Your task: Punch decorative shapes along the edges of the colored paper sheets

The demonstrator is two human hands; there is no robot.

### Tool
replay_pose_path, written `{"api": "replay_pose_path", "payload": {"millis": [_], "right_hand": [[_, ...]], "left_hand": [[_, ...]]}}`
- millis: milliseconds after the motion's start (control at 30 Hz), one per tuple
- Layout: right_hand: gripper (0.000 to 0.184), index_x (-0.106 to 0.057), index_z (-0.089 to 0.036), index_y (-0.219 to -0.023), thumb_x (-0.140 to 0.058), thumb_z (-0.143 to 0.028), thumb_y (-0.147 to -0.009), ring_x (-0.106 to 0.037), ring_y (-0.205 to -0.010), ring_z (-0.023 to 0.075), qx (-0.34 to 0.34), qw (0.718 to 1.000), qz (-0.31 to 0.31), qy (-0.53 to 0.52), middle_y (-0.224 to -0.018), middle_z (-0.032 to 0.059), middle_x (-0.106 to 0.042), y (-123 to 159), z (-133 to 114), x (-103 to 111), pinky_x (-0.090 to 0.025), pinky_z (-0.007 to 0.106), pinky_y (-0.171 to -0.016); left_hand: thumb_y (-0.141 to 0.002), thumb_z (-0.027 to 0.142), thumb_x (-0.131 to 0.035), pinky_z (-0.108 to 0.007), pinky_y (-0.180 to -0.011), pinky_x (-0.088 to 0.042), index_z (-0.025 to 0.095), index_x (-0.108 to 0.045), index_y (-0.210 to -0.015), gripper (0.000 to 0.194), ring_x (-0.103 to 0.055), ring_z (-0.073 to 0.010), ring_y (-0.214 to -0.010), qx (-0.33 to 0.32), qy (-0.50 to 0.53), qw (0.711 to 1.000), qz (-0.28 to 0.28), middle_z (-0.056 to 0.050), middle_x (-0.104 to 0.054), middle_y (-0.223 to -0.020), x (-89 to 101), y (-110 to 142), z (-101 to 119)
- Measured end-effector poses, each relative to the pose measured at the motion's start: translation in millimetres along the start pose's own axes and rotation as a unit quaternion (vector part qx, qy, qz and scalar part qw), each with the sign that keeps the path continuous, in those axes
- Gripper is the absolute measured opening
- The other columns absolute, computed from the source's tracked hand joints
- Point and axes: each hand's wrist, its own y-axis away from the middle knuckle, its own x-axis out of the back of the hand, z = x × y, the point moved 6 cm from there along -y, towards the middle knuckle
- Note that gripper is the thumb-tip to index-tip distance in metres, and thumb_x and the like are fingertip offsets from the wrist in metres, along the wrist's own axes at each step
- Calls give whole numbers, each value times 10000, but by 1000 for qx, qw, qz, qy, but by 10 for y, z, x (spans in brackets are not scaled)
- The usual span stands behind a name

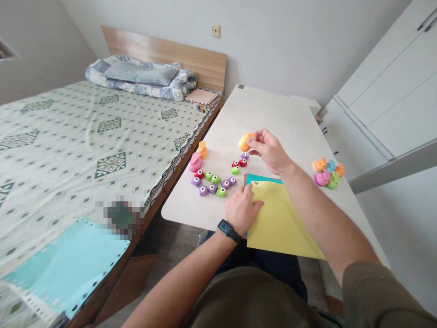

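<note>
Raised over the table, my right hand (271, 150) grips a yellow-orange craft punch (246, 142) between thumb and fingers. My left hand (241, 209) lies on the left edge of a yellow sheet of paper (282, 223), fingers stretched out and the thumb apart. A small flower-shaped mark (256, 183) shows near that sheet's top left corner. Under it a blue sheet (262, 178) and an orange edge peek out. Just beyond the papers sit small punches in purple, red and green (235, 170).
More small punches (212, 187) sit at the table's left, beside a pink punch (195, 161) and an orange one (202, 149). Several larger punches (327, 173) cluster at the right. On the bed (68, 150) lies a light-blue sheet with punched edges (71, 264). White cabinets (389, 82) stand right.
</note>
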Motion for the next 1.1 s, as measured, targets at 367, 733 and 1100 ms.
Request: {"api": "replay_pose_path", "payload": {"millis": [367,733,1100], "right_hand": [[275,-610,-242,-989,-593,-441,-799,-588,-737,199,-128,974,100,-159,-878,28,-632,730,619,724,-443,310,-564],[411,-680,-245,-1041,-617,-594,-834,-600,-834,195,-80,975,178,-110,-980,23,-627,798,891,948,-475,278,-563],[400,-683,-258,-1072,-563,-605,-914,-599,-873,200,-54,973,225,-9,-968,23,-632,830,876,1051,-512,302,-695]], "left_hand": [[-847,414,-754,-320,-769,-475,242,-623,-1251,459,-679,-233,-976,16,29,999,-10,-51,-720,-1089,6,-82,16],[-807,502,-765,-287,-653,-483,157,-649,-1248,572,-627,-161,-711,30,196,980,-36,-29,-698,-892,-57,-333,29],[-907,515,-624,-224,-507,-372,173,-691,-809,362,-557,-138,-612,17,324,943,-72,3,-621,-682,-137,-462,186]]}}
